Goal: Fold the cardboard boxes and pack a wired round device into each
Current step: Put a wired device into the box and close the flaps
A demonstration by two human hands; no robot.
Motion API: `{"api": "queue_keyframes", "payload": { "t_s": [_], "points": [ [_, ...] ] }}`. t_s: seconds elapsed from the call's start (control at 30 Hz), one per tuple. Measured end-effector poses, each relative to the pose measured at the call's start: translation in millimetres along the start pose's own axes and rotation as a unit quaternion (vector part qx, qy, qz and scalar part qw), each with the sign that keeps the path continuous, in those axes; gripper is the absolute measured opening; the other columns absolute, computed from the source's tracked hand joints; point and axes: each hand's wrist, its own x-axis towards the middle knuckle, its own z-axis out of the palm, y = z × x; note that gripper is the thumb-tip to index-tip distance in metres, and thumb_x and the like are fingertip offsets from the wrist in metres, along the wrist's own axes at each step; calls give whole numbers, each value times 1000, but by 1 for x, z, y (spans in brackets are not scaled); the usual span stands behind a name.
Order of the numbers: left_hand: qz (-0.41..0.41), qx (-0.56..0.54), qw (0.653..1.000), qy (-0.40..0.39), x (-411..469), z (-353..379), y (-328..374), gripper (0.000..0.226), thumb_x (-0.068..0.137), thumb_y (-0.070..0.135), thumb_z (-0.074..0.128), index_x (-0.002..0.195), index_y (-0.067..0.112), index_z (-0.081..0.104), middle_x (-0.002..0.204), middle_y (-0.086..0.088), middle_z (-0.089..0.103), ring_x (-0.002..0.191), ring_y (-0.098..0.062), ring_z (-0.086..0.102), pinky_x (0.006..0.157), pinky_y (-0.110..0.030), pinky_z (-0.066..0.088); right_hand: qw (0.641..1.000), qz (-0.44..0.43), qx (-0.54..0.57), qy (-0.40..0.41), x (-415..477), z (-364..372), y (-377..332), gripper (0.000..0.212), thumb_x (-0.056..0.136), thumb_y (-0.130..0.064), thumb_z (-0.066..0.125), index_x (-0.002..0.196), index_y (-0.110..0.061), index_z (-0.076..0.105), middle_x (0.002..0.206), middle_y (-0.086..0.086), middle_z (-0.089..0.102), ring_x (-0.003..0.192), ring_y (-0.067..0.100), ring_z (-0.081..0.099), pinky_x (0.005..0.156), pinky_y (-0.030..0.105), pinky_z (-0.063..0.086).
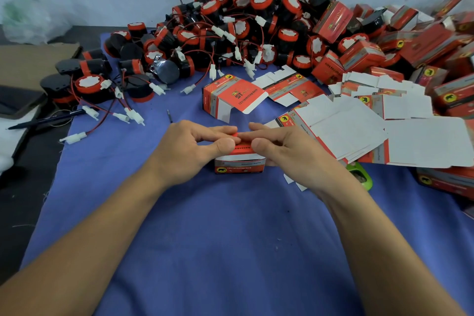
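At the centre of the blue cloth (pixel 205 238) the small red box (pixel 239 161) stands upright, top flap not yet tucked. Our left hand (pixel 189 146) and right hand (pixel 284 147) each pinch that flap between thumb and curled fingers, fingertips nearly meeting above it. We judge the card light, thin and easily creased, so we should hold near the flap's fold line and press gently so the walls don't buckle. Contents: we cannot tell. The wired round devices (pixel 243 20) are heaped beyond, well apart, and flat blanks (pixel 359 120) lie to the right.
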Motion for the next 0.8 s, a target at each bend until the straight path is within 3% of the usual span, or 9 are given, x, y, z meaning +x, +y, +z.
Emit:
{"api": "queue_keyframes", "payload": {
  "t_s": [0.1, 0.17, 0.23, 0.33, 0.5, 0.6, 0.67, 0.73, 0.8],
  "points": [
    [-7, -1, 1000, 8, 0, 2, -1, 21, 88, 30, 81, 96, 49, 80, 110, 30, 74, 115, 10, 64, 101, -24, 49, 1000, 2, 2, 4, 1, 1, 1, 31, 103, -20, 59, 120, -41, 74, 135, -21, 57, 129, -21, 42, 111, 40, 47],
    [-14, -5, 1000, 5, 1, 1, -1, 25, 86, 24, 82, 96, 47, 81, 111, 29, 74, 116, 11, 64, 98, -21, 50, 1000, 2, -13, 16, 3, 2, 2, 31, 101, -24, 61, 126, -42, 70, 132, -23, 60, 129, -12, 49, 109, 35, 49],
    [-21, -7, 1000, -1, 1, 1, -1, 27, 84, 20, 85, 94, 44, 82, 113, 29, 74, 116, 11, 63, 96, -18, 49, 999, 18, -39, 13, 6, 2, 4, 47, 100, -29, 63, 143, -44, 54, 141, -17, 57, 126, 5, 57, 106, 34, 49],
    [-34, -14, 999, -3, 1, 5, 0, 24, 84, 16, 85, 92, 39, 83, 114, 29, 73, 117, 10, 63, 89, -9, 49, 998, 57, -28, -21, 11, 2, 6, 66, 100, -25, 64, 156, -44, 33, 157, -7, 43, 135, 13, 51, 114, 40, 42],
    [-35, -5, 998, 46, 0, 13, 4, 4, 84, 36, 84, 86, 38, 82, 111, 28, 74, 111, 4, 67, 99, -30, 54, 996, 87, 7, -15, 11, 5, 8, 55, 100, -28, 65, 149, -40, 46, 143, -6, 56, 126, 13, 56, 112, 39, 45],
    [-6, 57, 997, 43, -3, 14, 6, 28, 66, 60, 77, 92, 48, 75, 113, 36, 69, 113, 8, 63, 101, -31, 52, 996, 70, 61, 7, 2, 4, 10, 51, 99, -30, 65, 148, -32, 51, 141, -10, 60, 125, 11, 59, 109, 40, 48],
    [4, 81, 996, 41, -4, 14, 7, 39, 60, 67, 73, 95, 49, 73, 114, 38, 67, 114, 10, 62, 103, -30, 51, 994, 51, 98, 18, -5, -3, 10, 47, 93, -24, 72, 138, -33, 61, 131, -11, 67, 112, 11, 68, 100, 37, 54],
    [-1, 76, 996, 47, -4, 15, 7, 40, 58, 68, 73, 94, 50, 74, 114, 38, 68, 113, 10, 62, 104, -33, 52, 996, 25, 81, 32, -8, -11, 8, 42, 83, -12, 80, 119, -34, 74, 121, -10, 71, 98, 13, 73, 91, 37, 59],
    [-3, 65, 997, 49, -3, 16, 8, 37, 59, 68, 73, 92, 51, 75, 113, 38, 68, 113, 10, 63, 103, -35, 53, 999, 1, 28, 44, -9, -15, 6, 35, 80, -10, 83, 106, -33, 81, 121, -10, 71, 103, 4, 70, 89, 32, 59]
  ]
}}
